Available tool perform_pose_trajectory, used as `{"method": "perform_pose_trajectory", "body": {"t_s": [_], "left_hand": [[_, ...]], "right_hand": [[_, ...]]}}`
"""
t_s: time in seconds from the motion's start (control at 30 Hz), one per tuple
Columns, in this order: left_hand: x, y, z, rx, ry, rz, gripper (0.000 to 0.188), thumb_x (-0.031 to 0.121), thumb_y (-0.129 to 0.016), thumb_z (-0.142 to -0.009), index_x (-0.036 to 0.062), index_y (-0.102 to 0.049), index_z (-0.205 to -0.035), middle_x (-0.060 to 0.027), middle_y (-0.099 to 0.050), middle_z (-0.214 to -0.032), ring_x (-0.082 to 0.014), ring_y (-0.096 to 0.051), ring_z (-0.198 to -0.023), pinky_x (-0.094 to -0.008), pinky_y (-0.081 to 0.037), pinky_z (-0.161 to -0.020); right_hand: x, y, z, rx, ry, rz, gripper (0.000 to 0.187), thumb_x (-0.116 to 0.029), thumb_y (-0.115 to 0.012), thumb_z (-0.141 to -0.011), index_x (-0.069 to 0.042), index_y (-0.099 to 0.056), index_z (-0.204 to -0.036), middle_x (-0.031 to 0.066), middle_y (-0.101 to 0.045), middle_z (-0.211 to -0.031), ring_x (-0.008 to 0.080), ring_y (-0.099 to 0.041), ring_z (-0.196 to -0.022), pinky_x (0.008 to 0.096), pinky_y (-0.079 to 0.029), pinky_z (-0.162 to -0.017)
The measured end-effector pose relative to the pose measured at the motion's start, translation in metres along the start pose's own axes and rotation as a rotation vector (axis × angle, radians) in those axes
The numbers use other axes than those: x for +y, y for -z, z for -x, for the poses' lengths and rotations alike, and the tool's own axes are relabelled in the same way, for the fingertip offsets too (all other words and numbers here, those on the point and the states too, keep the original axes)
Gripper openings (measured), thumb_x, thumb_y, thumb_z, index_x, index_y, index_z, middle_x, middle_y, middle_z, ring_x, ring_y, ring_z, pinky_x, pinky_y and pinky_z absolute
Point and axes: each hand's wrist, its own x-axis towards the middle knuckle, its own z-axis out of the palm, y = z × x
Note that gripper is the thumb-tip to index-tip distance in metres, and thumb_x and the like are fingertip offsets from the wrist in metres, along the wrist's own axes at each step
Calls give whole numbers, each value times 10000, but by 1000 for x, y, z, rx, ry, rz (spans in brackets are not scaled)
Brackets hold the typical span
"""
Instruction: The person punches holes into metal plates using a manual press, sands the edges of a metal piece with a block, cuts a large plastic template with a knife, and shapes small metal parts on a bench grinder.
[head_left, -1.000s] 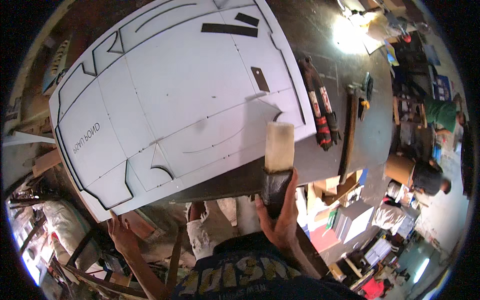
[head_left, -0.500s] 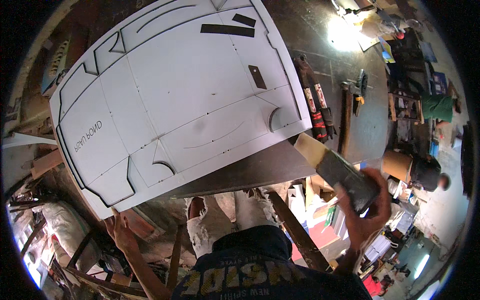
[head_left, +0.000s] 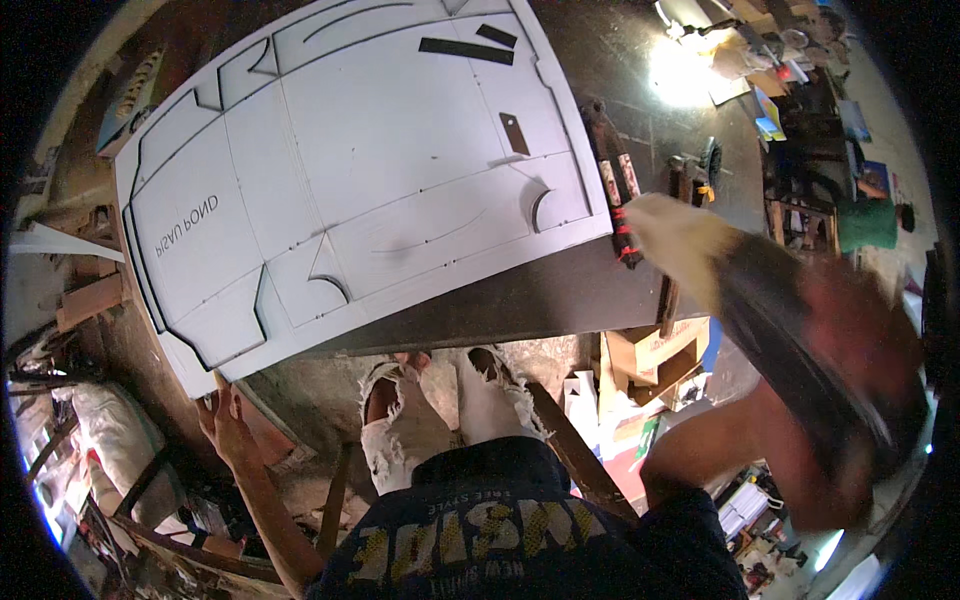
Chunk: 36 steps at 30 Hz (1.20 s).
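A large white die board (head_left: 370,190) with dark blades set into it in curves and straight runs lies tilted on the dark bench. At its near left corner, my left hand (head_left: 228,425) has its fingers stretched out and apart, the tips touching the edge. My right hand (head_left: 860,300) is wrapped round a thick dark block-like tool (head_left: 775,310) with a pale yellowish end. This tool is raised off the bench on the right and blurred, so its exact kind is unclear. Two dark strips (head_left: 466,50) and a small holed plate (head_left: 514,133) rest on the board.
Right of the board lie pliers-like tools with red-wrapped handles (head_left: 621,215), a hammer (head_left: 678,190) and a dark brush (head_left: 711,165). A bright lamp glow (head_left: 685,70) is at the back right. Below the bench stand cardboard boxes (head_left: 650,355) and, at left, pale sacks (head_left: 115,440).
My right hand has lifted the dark tool up and to the right, away from the board's near right corner. My left hand stays at the near left corner. The whole view has shifted slightly.
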Motion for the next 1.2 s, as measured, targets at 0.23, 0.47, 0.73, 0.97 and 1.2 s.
{"method": "perform_pose_trajectory", "body": {"t_s": [0.23,0.47,0.73,0.97,1.2], "left_hand": [[9,-15,6,44,18,3,738,138,-706,-904,83,-315,-1528,-106,-511,-1376,-234,-511,-1268,-428,-387,-1036],[1,6,-6,-105,-23,-13,653,146,-702,-909,87,-401,-1486,-97,-518,-1351,-238,-509,-1267,-436,-392,-1048],[2,-1,-7,-51,3,-48,640,122,-675,-923,76,-384,-1492,-103,-477,-1378,-250,-526,-1248,-460,-409,-1051],[1,7,-10,-24,21,32,648,128,-657,-942,69,-347,-1508,-107,-480,-1381,-263,-517,-1273,-469,-417,-1051],[-10,37,-21,-65,-2,35,692,121,-646,-947,92,-295,-1543,-129,-443,-1483,-288,-515,-1296,-487,-424,-1043]], "right_hand": [[11,-29,-9,-54,19,-61,329,-149,-767,-721,-39,-631,-999,75,-663,-933,202,-645,-872,356,-523,-827],[13,-37,-52,-141,48,-33,316,-168,-636,-790,-30,-645,-1074,78,-682,-939,205,-649,-884,370,-511,-853],[12,-23,-23,-47,59,-47,365,-236,-608,-832,-14,-629,-1121,106,-672,-977,211,-641,-922,369,-509,-843],[-5,-16,-41,-17,70,-89,418,-295,-583,-869,1,-615,-1162,131,-663,-1010,217,-634,-955,368,-507,-835],[30,-53,-24,141,165,-126,477,-354,-558,-906,16,-602,-1204,156,-654,-1043,223,-627,-988,367,-505,-827]]}}
